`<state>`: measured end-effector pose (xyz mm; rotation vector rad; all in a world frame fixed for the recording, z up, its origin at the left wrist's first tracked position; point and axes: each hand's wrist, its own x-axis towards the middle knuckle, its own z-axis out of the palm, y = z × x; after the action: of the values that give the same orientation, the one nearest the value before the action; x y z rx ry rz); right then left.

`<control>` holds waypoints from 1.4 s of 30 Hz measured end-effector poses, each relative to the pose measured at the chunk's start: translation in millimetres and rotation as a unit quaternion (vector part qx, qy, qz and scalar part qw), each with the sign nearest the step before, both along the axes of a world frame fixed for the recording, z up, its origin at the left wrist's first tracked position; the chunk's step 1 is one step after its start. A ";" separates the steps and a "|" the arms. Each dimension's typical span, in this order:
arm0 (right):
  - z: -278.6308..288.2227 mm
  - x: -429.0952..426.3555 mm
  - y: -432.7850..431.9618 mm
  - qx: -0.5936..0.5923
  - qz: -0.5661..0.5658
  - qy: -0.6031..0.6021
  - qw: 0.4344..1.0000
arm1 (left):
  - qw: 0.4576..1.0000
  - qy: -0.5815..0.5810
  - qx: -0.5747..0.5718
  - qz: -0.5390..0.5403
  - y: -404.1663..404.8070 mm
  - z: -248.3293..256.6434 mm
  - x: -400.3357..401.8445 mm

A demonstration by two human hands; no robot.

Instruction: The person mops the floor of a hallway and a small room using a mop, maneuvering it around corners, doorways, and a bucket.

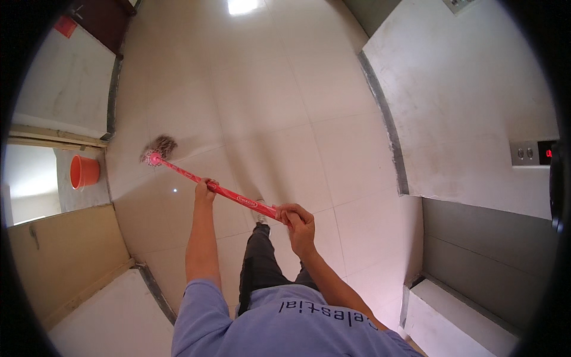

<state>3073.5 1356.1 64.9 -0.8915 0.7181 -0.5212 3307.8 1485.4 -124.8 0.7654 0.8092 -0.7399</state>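
Observation:
A string mop with a red handle (236, 196) slants across the view in front of me. My right hand (298, 223) is closed around its upper end, near my waist. Lower down the shaft, my left hand (206, 189) grips it too. A pink round socket joins the handle to the mop head (163, 146), whose greyish-brown strands rest on the tiled floor (267, 93) ahead and to the left. The strands look slightly blurred and trail away from the socket.
An orange bucket (84, 172) stands in the doorway on the left, beside an open wooden door (76, 241). Dark skirting edges the white walls. To the right are grey metal lift doors (486, 241) and a lift call panel (526, 153). A brown door (105, 22) is at far left.

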 end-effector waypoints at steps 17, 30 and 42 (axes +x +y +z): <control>312.2 -62.9 -106.9 -0.425 -0.391 -0.066 0.814 | 0.770 0.138 -0.543 -0.304 -200.0 244.1 -143.9; 172.7 19.6 -263.5 -0.341 -0.196 0.160 0.905 | 0.916 0.001 -0.293 -0.274 -328.4 91.4 -68.3; 52.8 294.5 -107.7 -0.166 0.437 0.008 0.884 | 0.969 -0.052 0.192 0.146 -30.3 50.4 211.2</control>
<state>3368.0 1248.5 117.6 -1.4254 0.1763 0.1877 3519.0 1455.1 -74.4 0.9961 0.9590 -0.2771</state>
